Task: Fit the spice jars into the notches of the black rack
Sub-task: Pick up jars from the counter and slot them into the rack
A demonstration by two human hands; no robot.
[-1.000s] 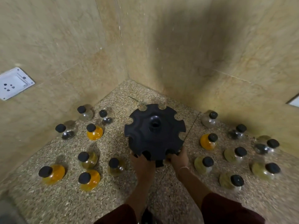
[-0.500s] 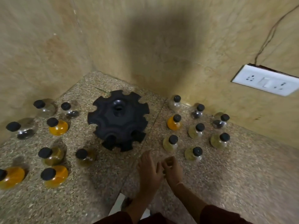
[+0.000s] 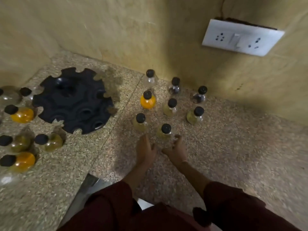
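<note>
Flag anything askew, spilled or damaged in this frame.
The white socket plate on the wall stands out: a dark, ragged gap shows along its top edge, as if it sits proud of the wall. Nothing looks spilled. The spice jars right of the black rack stand upright, and its notches are empty.

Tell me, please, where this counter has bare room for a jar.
The widest bare patch is the counter right of the right-hand jars, below the socket plate. A narrower strip runs between the rack and those jars. Left of the rack the left-hand jars stand crowded, and the left hand and right hand flank the nearest jar.
</note>
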